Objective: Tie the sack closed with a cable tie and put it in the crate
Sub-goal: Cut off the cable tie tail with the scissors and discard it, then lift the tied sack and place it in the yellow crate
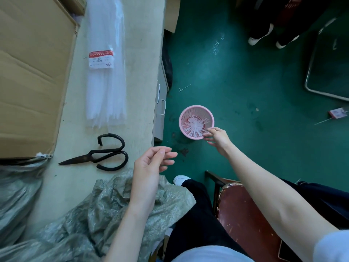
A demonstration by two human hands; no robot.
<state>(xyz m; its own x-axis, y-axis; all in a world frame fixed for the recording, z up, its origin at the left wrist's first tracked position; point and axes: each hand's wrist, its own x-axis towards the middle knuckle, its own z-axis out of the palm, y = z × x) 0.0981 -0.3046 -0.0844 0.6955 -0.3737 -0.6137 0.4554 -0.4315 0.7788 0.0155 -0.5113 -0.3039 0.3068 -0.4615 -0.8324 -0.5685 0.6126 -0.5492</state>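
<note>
A grey-green woven sack (105, 208) lies crumpled on the pale table's near edge and over my lap. My left hand (151, 163) hovers above it, fingers loosely curled, holding nothing. My right hand (217, 137) reaches down to the rim of a pink basket (196, 110) on the floor, fingers spread beside the cut-off tie ends (194, 125) inside. A clear pack of long white cable ties (105, 72) with a red-and-white label lies on the table. Black scissors (102, 156) rest shut between the pack and the sack. No crate is in view.
A large cardboard box (32, 72) fills the table's left side. A dark red chair seat (245, 220) sits below my right arm. A loose cable tie (185, 87) lies on the green floor. Another person's black-and-white shoes (264, 35) and a metal frame (317, 53) stand at the top right.
</note>
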